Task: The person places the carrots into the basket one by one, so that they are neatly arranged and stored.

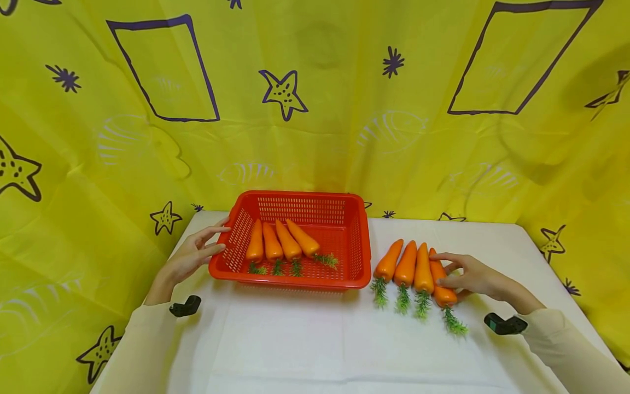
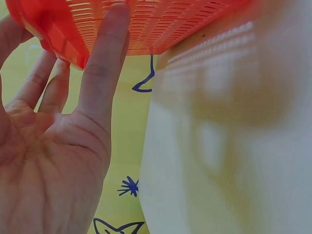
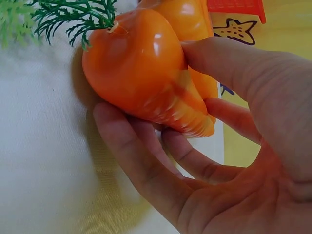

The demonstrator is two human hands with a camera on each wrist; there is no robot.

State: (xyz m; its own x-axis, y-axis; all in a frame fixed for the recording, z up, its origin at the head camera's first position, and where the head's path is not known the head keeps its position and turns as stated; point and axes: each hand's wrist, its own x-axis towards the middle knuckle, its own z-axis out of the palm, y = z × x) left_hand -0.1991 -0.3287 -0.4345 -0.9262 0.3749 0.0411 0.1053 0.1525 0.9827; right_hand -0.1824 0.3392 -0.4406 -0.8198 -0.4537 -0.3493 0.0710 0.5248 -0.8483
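Observation:
A red slotted plastic basket (image 1: 290, 280) stands on the table, left of middle. Inside it lie several orange carrots (image 1: 287, 241) with green tops toward the front. My left hand (image 1: 189, 257) rests against the basket's left end, its fingers fairly straight at the rim. In the left wrist view one finger (image 2: 97, 73) lies along the slotted wall. To the right of the basket, several more carrots (image 1: 405, 265) lie side by side, tips pointing away. My right hand (image 1: 474, 278) holds the rightmost carrot (image 3: 131, 68), thumb on one side and curled fingers on the other.
A white cloth (image 1: 295, 345) covers the table. Yellow curtain (image 1: 325, 137) printed with stars and fish hangs behind and at both sides, close to the basket's back. Black devices (image 1: 186, 306) sit at both wrists.

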